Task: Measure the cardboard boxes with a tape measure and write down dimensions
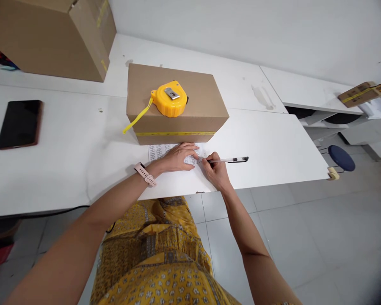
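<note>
My right hand [216, 170] is closed around a pen [230, 160], whose capped end points right. The pen's tip is hidden by my fingers, close to the right part of a printed sheet [154, 153]. Across that sheet lies my left hand [180, 157], fingers stretched out and pressing it flat on the white table. Just behind both hands stands a closed cardboard box [178, 125] with yellow tape along its side. On its top rests a yellow tape measure [169, 99], its yellow strap hanging over the front edge.
A black phone [20, 123] lies at the left of the white table [266, 146]. A large cardboard box [51, 38] stands at the back left. Far right are a small taped box [358, 94] and a blue stool [342, 157]. The table's front edge runs just below my wrists.
</note>
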{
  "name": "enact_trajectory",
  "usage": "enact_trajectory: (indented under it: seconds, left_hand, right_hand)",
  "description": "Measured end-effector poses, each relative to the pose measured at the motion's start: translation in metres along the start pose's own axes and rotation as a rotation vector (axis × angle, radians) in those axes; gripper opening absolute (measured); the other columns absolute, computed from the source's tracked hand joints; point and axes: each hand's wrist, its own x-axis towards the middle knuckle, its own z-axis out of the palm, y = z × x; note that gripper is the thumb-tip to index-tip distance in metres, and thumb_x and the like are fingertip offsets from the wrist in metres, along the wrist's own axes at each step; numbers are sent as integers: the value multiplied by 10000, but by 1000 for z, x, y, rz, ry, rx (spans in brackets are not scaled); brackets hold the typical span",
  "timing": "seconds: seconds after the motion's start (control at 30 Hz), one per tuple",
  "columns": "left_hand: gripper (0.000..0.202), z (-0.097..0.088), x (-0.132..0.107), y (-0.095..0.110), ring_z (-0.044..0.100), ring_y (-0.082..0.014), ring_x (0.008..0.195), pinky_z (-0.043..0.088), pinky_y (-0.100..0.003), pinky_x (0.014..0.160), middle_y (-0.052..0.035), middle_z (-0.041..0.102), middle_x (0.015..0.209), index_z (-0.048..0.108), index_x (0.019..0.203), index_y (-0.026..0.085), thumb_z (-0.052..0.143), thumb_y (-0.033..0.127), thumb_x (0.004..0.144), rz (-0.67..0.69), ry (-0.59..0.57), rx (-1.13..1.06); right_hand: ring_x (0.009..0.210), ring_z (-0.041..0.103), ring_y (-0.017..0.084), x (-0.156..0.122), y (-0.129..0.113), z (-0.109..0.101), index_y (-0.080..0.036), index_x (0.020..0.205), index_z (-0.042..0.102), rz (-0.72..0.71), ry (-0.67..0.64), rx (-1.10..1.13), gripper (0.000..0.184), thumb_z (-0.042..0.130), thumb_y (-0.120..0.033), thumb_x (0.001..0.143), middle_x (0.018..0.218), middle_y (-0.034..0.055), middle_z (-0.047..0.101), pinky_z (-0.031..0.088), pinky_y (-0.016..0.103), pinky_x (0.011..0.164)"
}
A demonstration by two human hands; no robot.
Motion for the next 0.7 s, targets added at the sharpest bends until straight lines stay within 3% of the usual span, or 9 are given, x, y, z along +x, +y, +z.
enact_trajectory:
  seconds: [0.7]
  left_hand:
    - [339, 1, 0, -1, 432, -266, 1467, 360, -464, 1228, -76, 579, 1501, 732, 1104, 221, 728, 172, 769, -4, -3, -2]
  right_hand:
    - [559, 369, 118, 0, -3, 1, -246, 756, 433, -8, 22, -22, 228, 568, -373, 889, 581, -73, 402, 282, 269, 547]
